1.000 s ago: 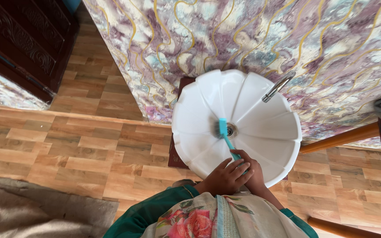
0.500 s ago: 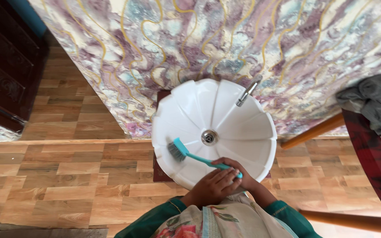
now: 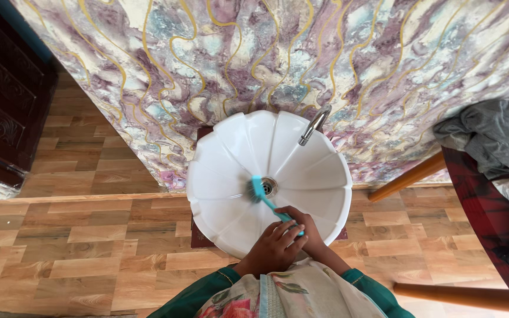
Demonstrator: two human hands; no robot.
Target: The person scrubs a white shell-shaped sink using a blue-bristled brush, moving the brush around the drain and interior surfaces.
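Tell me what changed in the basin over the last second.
The turquoise long-handled brush swung from the drain out to the basin's left wall, then back beside the metal drain. Both hands, left and right, kept gripping its handle. The white scalloped basin and chrome tap are unchanged.

Left hand overlaps right hand, fingers curled.
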